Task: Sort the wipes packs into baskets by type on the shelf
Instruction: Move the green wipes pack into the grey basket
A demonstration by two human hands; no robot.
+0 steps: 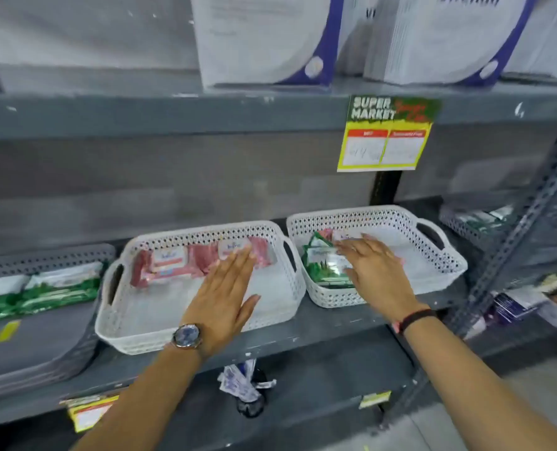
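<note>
Two white perforated baskets stand side by side on the grey shelf. The left basket (121,333) holds red wipes packs (170,265) lying along its back wall. My left hand (225,294) is flat and open over this basket, its fingertips touching the right red pack. In the right basket (439,255) lie green wipes packs (322,271) with a red pack (339,235) behind them. My right hand (374,271) is spread open, resting on the green packs and holding nothing.
A grey tray stack (43,346) at the left carries more green packs (40,294). A further white basket (469,229) sits at the right behind a slotted metal upright (514,222). A yellow price tag (384,138) hangs from the shelf above.
</note>
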